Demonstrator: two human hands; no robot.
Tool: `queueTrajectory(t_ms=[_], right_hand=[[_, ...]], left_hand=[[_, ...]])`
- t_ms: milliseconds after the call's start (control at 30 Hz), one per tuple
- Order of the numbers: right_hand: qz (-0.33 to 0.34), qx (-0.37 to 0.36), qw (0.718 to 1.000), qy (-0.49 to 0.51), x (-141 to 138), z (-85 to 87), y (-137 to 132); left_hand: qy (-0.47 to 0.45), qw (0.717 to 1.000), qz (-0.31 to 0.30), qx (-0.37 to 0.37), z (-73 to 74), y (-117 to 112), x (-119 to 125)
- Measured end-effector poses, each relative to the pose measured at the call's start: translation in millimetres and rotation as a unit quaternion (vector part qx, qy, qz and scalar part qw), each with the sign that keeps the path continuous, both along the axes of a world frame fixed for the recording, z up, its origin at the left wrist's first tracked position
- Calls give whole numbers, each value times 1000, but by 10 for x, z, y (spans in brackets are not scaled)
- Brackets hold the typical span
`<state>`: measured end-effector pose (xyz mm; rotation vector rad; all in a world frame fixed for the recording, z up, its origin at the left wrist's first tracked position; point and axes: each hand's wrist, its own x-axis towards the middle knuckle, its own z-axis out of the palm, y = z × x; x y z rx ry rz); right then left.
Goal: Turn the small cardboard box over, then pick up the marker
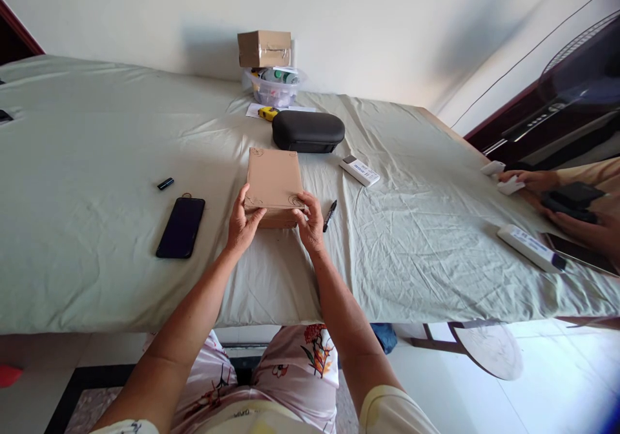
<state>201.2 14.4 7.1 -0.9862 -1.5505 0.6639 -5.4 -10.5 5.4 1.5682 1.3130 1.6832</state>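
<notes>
A flat brown cardboard box (272,179) lies on the pale green sheet (97,130) in front of me. My left hand (241,223) grips its near left corner, thumb on the lid and fingers curled round the edge. My right hand (310,219) holds the near right corner the same way. Both hands are closed on the box, which rests on the sheet.
A black phone (181,227) and a small black cap (165,183) lie to the left, a black marker (330,215) just right of my right hand. Behind: a black case (308,131), white remote (359,170), plastic tub (274,88), small carton (264,48). Another person's hands (557,195) are at the right edge.
</notes>
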Motion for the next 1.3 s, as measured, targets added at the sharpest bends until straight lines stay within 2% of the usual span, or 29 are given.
queueTrajectory(t_ms=[333,800,1300], right_hand=[[-42,25,999,-24,-75,-66,5],[-23,23,999,-17,-63,3,-47],[-18,39,999,-9,-28,-31,-19]], left_hand=[[15,999,32,1,-22,13,16],[16,1000,20,10,-34,-2,26],[23,999,21,18,-62,13,10]])
